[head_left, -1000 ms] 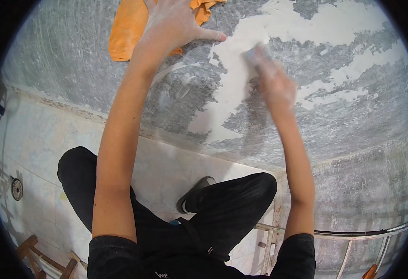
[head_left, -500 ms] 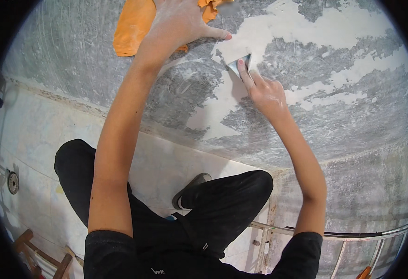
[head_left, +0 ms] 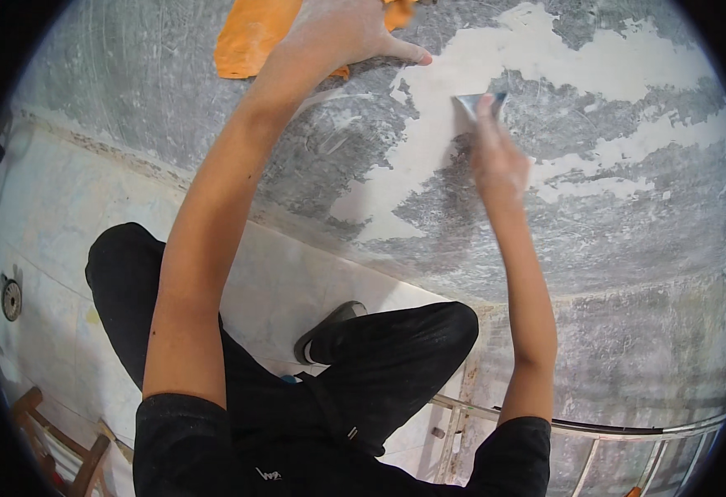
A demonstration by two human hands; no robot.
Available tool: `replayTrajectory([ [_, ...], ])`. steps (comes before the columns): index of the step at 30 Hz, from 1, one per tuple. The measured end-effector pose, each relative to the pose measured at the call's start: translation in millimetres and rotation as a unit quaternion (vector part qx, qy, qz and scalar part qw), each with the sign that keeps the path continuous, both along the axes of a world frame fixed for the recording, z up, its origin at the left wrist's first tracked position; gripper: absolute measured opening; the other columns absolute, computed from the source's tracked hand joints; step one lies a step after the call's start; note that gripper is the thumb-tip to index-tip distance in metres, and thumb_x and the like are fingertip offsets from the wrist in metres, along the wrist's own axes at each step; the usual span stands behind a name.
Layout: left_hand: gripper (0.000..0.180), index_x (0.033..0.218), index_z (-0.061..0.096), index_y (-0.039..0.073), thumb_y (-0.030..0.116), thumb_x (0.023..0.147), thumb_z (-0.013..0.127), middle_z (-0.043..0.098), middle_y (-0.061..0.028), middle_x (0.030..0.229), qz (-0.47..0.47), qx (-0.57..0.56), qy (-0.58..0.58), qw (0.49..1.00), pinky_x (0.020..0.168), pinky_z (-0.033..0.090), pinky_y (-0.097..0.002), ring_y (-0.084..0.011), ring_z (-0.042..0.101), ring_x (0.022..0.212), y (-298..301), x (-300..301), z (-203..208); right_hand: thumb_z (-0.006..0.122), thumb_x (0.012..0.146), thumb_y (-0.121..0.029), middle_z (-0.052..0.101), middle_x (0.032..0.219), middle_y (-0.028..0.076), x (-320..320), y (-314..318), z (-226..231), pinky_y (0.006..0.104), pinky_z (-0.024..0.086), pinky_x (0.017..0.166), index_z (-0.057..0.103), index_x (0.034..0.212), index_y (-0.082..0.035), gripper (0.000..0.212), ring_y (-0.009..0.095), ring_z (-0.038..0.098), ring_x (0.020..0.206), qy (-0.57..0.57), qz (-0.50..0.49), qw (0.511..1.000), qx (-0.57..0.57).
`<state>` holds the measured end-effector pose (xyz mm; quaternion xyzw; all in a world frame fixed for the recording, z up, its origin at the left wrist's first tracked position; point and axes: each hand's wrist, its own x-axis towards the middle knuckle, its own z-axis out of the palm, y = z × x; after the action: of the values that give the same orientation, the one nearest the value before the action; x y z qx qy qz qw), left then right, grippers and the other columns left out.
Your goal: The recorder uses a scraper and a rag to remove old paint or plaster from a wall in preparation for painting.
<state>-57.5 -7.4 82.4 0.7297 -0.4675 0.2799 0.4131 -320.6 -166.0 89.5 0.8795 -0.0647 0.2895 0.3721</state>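
My right hand grips a scraper at a white patch on the wall; my left hand, thumb wide, lies over a cloth.

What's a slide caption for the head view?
Right hand holds a scraper at a white-patched grey wall; left hand by an orange cloth.

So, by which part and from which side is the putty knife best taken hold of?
Probably the narrow end of the putty knife, coming from the picture's lower side, where the right hand holds it: the metal widens away from that hand.
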Motion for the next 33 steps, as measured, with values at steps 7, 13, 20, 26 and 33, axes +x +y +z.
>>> replayTrajectory([
  [7, 0.118, 0.142, 0.046, -0.014, 0.059, 0.061, 0.090, 0.006, -0.0486, 0.158, 0.000, -0.105, -0.014, 0.994, 0.123, 0.005, -0.0663, -0.0552, -0.012, 0.153, 0, 3, -9, 0.067, 0.084, -0.002, 0.066, 0.081, 0.003, 15, 6, 11, 0.0302, 0.051, 0.044, 0.052, 0.149, -0.004, 0.067, 0.014, 0.064, 0.056, -0.002, 0.058, 0.998, -0.008],
  [13, 0.117, 0.140, 0.048, -0.015, 0.060, 0.060, 0.090, 0.006, -0.0502, 0.157, -0.021, -0.173, -0.031, 0.984, 0.122, 0.006, -0.0687, -0.0554, -0.012, 0.153, -2, 4, -13, 0.065, 0.087, -0.002, 0.067, 0.084, 0.005, 20, 5, -5, 0.0301, 0.051, 0.044, 0.050, 0.152, -0.011, 0.068, 0.014, 0.063, 0.056, 0.084, 0.028, 0.995, -0.038],
  [20, 0.119, 0.139, 0.047, -0.018, 0.061, 0.061, 0.089, 0.013, -0.0504, 0.155, 0.005, -0.102, -0.033, 0.994, 0.120, 0.004, -0.0721, -0.0564, -0.013, 0.152, 0, 6, -15, 0.070, 0.086, -0.002, 0.074, 0.093, 0.004, 30, 15, 1, 0.0278, 0.050, 0.043, 0.055, 0.149, -0.021, 0.068, 0.014, 0.066, 0.058, 0.074, 0.041, 0.996, -0.012],
  [26, 0.122, 0.142, 0.045, -0.017, 0.061, 0.059, 0.089, 0.031, -0.0452, 0.152, 0.019, -0.013, -0.035, 0.999, 0.118, 0.002, -0.0738, -0.0576, -0.012, 0.152, -4, 11, -9, 0.065, 0.088, -0.001, 0.076, 0.110, 0.007, 29, 14, 17, 0.0351, 0.061, 0.065, 0.049, 0.151, -0.038, 0.075, 0.023, 0.073, 0.076, 0.009, -0.002, 0.998, 0.068],
  [33, 0.126, 0.144, 0.043, -0.016, 0.061, 0.056, 0.090, 0.032, -0.0451, 0.152, -0.018, 0.015, 0.003, 1.000, 0.117, 0.000, -0.0756, -0.0583, -0.013, 0.151, 11, 9, -2, 0.062, 0.090, -0.002, 0.076, 0.109, 0.005, 49, 32, 29, 0.0402, 0.061, 0.070, 0.050, 0.148, -0.043, 0.072, 0.027, 0.074, 0.082, 0.071, -0.108, 0.986, 0.107],
])
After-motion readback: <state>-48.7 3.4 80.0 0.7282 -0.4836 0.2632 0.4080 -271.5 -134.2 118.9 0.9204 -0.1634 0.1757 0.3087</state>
